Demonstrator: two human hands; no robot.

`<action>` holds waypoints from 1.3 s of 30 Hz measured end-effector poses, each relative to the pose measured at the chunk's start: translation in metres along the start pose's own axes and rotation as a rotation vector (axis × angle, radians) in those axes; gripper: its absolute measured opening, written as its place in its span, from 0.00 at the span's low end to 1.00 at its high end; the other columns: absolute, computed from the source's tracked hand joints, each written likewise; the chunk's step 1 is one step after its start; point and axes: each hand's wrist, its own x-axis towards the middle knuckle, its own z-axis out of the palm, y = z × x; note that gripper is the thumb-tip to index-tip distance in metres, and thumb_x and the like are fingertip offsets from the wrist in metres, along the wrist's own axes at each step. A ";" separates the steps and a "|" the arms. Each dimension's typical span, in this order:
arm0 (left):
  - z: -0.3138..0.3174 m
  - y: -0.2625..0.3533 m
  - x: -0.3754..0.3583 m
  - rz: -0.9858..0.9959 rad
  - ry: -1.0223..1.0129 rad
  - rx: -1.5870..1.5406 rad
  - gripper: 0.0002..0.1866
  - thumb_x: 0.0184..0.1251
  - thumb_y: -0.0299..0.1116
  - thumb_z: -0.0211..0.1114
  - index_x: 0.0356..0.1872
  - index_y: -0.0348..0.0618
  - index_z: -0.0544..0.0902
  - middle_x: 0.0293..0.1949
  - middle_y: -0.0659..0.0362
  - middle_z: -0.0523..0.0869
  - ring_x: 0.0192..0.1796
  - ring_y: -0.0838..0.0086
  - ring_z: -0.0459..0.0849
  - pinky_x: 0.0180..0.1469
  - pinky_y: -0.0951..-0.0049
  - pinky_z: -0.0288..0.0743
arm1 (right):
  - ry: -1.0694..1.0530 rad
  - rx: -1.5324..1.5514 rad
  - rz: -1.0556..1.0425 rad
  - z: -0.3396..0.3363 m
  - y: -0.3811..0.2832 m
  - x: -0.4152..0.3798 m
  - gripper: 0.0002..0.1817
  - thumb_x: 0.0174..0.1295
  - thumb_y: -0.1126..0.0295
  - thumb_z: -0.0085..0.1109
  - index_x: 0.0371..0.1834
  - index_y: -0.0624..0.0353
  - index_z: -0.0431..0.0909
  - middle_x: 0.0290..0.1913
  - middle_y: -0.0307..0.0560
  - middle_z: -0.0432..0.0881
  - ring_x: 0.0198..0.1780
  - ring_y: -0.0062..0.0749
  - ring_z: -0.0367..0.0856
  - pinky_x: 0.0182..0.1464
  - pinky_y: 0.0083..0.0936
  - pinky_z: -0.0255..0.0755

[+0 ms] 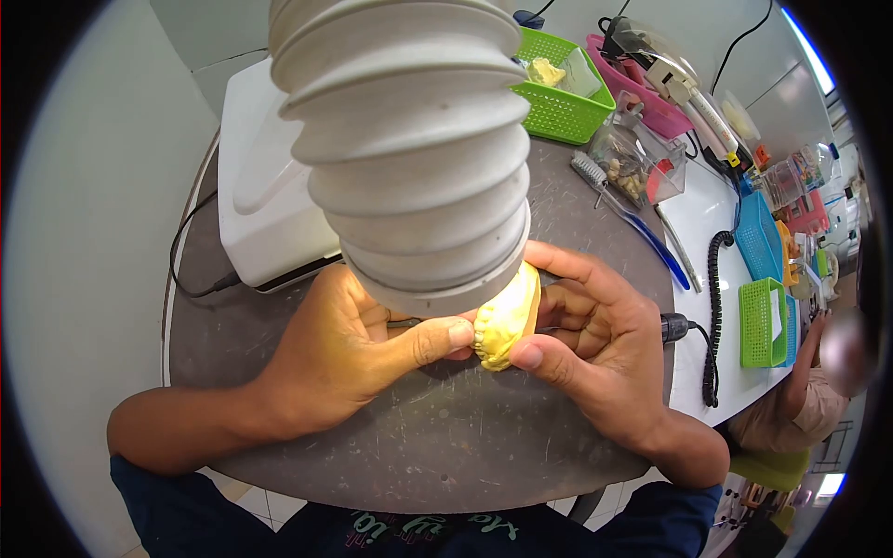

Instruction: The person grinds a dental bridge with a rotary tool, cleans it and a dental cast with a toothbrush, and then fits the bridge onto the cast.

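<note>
A yellow dental cast [505, 321] with a row of moulded teeth stands on edge between my hands, its top partly behind the grey ribbed hose [419, 158]. My right hand [605, 339] grips it from the right, thumb at the lower edge and fingers curled around the back. From the left, my left hand [349, 349] is closed, with its thumb tip right at the teeth; its other fingers are mostly hidden by the thumb and the hose. A short stretch of a dark, thin tool [403, 323] shows beside the left thumb; what my left hand does with it I cannot tell.
A white machine [279, 186] sits at the left back. A black corded connector [675, 327] lies behind my right hand. To the right are a blue-handled brush [651, 237], a green basket [563, 107] and a coiled cord [716, 316]. Another person [805, 409] sits at far right.
</note>
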 end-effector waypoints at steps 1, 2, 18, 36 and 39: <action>0.001 -0.001 0.000 0.017 0.012 -0.001 0.19 0.66 0.26 0.68 0.55 0.28 0.77 0.50 0.53 0.85 0.50 0.75 0.84 0.52 0.75 0.81 | 0.000 -0.001 -0.001 0.000 0.000 0.000 0.34 0.63 0.77 0.65 0.71 0.70 0.60 0.49 0.58 0.83 0.51 0.34 0.84 0.55 0.28 0.79; 0.002 -0.003 -0.001 0.020 0.013 -0.001 0.19 0.66 0.26 0.68 0.55 0.28 0.77 0.50 0.53 0.85 0.50 0.75 0.84 0.52 0.75 0.81 | 0.003 -0.005 -0.005 0.000 0.000 0.000 0.34 0.64 0.78 0.64 0.71 0.69 0.58 0.50 0.59 0.83 0.52 0.35 0.84 0.56 0.28 0.79; 0.015 -0.007 -0.004 0.269 0.142 0.136 0.23 0.59 0.23 0.73 0.54 0.30 0.76 0.50 0.52 0.85 0.51 0.70 0.86 0.56 0.72 0.81 | -0.049 0.068 0.008 0.003 0.002 0.000 0.39 0.62 0.82 0.62 0.75 0.58 0.54 0.59 0.54 0.77 0.58 0.31 0.80 0.59 0.25 0.76; 0.000 -0.017 -0.010 0.291 0.098 0.547 0.26 0.54 0.16 0.74 0.55 0.32 0.75 0.54 0.51 0.80 0.60 0.68 0.81 0.66 0.67 0.75 | -0.024 -0.304 -0.263 0.000 0.016 -0.001 0.34 0.58 0.87 0.64 0.63 0.65 0.55 0.56 0.56 0.74 0.57 0.36 0.80 0.60 0.28 0.78; -0.002 -0.017 -0.011 0.340 0.087 0.612 0.26 0.53 0.15 0.75 0.54 0.33 0.76 0.54 0.50 0.80 0.59 0.68 0.81 0.64 0.68 0.76 | -0.043 -0.352 -0.361 0.000 0.018 -0.002 0.34 0.56 0.88 0.65 0.62 0.64 0.56 0.55 0.55 0.72 0.57 0.36 0.80 0.59 0.27 0.78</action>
